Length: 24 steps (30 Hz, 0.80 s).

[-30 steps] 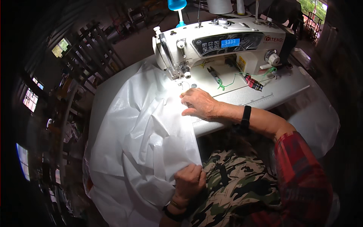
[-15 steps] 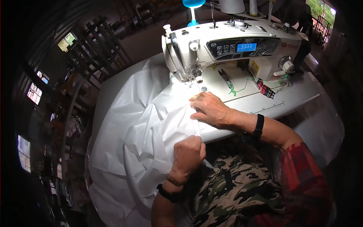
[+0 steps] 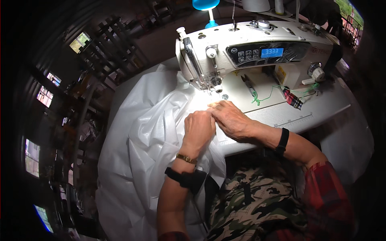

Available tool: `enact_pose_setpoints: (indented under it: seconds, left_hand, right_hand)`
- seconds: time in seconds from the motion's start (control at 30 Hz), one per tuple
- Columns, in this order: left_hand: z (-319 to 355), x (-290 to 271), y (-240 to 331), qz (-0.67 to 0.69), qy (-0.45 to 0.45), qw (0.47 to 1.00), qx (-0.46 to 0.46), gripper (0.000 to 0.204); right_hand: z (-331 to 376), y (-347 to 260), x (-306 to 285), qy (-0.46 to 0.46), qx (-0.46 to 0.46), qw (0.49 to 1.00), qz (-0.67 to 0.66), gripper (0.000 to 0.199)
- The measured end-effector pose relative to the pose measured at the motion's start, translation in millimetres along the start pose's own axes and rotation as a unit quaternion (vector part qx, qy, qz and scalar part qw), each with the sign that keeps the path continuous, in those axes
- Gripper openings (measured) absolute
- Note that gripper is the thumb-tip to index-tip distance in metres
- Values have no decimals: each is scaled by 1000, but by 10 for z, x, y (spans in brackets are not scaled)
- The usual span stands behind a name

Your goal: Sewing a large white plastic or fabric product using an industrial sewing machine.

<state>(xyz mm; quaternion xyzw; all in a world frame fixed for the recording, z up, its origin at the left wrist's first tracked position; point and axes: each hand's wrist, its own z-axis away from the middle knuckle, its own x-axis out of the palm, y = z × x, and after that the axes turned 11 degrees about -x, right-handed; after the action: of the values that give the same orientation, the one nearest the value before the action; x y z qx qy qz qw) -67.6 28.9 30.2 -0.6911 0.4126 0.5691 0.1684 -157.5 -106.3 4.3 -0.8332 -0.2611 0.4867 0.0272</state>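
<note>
White sheet fabric (image 3: 150,132) lies bunched over the left of the table and runs under the needle area of a white sewing machine (image 3: 241,44). My left hand (image 3: 199,130) is closed in a fist on the fabric, just in front of the needle. Beside it, touching, my right hand (image 3: 231,118) has its fingers bent together on the fabric edge, close to the presser foot (image 3: 210,93). The bright lamp glare washes out the cloth at the fingertips.
Thread snips (image 3: 248,85) with green string lie on the machine bed, next to a plaid cloth scrap (image 3: 292,99). A blue lamp (image 3: 206,4) stands behind the machine. Thread cones (image 3: 257,5) sit at the back. A camouflage apron (image 3: 257,197) covers my lap.
My left hand has moved up and away from me along the fabric, from near the table's front edge to beside my right hand. The right hand stays near the needle. The view has shifted slightly.
</note>
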Motion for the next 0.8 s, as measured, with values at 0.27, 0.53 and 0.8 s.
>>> enact_pose_setpoints:
  seconds: [0.27,0.53,0.8]
  left_hand:
    - [530,-698,358,220,86,971,37,20]
    - [1406,-1244,737,393,216,890,79,19]
    - [1672,-1152,790,412,193,887,77,17]
  right_hand:
    - [-13,61,48,-13,13,1000,23,28]
    - [26,151,162,7,0,998,56,18]
    - [-22,113,152,-18,28,997,69,18]
